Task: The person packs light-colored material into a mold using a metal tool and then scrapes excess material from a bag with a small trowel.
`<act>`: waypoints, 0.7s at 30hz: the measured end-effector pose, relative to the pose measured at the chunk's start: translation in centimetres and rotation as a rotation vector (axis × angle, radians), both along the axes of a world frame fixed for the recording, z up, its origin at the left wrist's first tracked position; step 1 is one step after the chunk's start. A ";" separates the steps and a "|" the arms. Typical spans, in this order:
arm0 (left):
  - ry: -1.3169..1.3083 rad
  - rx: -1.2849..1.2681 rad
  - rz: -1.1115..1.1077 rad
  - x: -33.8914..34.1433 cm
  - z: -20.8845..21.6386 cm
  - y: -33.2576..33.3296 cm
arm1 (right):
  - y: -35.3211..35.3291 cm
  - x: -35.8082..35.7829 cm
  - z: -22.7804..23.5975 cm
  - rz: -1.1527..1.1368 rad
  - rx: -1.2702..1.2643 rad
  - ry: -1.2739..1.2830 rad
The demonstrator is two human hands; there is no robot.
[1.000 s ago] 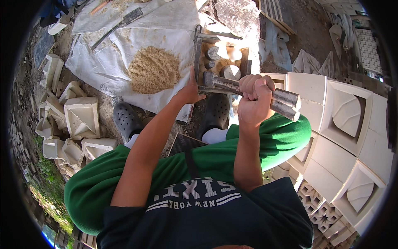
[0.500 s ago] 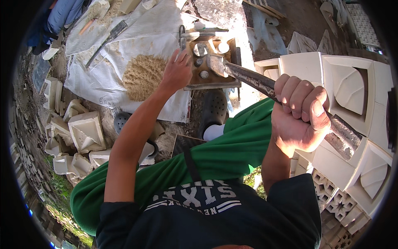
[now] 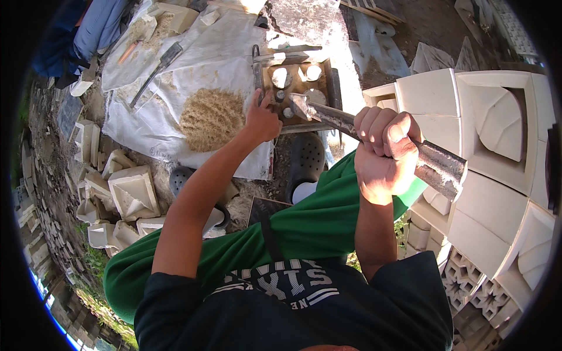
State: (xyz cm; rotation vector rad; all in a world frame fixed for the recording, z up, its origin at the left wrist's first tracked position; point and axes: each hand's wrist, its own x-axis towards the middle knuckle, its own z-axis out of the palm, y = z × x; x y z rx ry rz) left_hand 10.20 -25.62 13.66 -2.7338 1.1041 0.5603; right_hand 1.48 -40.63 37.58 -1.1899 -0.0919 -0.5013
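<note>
My right hand [image 3: 385, 149] is wrapped round a long, thick-handled tool [image 3: 336, 119], whose shaft is scuffed and brownish-grey. Its short, pale head reaches over a shallow wooden mould box [image 3: 307, 126] with dark raised edges. Inside the box are several whitish rounded lumps, one of them [image 3: 314, 73] brightly lit. My left hand [image 3: 263, 120] rests by the box's left side, index finger stretched out and the other fingers partly curled, with nothing seen in it. Whether its fingertips touch the box rim is hard to tell.
A heap of sand [image 3: 212, 120] lies on a white sheet [image 3: 175, 76], with a long-handled tool [image 3: 153, 75] beyond it. Broken cream castings [image 3: 133, 193] are piled at left. Stacked cream moulded blocks [image 3: 494, 117] stand close on my right, patterned openwork blocks [image 3: 462, 278] below them.
My right hand has shifted left and slightly down with the tool, whose head has moved left over the box. My left hand has moved a little right and down, index finger now extended.
</note>
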 end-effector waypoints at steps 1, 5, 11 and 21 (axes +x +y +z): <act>0.065 -0.017 -0.014 -0.1 0.3 0.1 | 0.3 0.2 -0.2 -0.016 -0.018 0.006; 0.008 -0.318 -0.003 -0.6 -1.2 3.7 | 1.8 0.6 -1.6 -0.001 -0.079 -0.023; -0.138 -0.642 0.304 -2.6 -2.7 7.0 | 4.9 1.6 -3.6 0.086 -0.222 0.095; -0.179 -0.677 0.298 -3.5 -3.2 6.6 | 6.6 3.3 -9.8 0.016 -0.284 0.220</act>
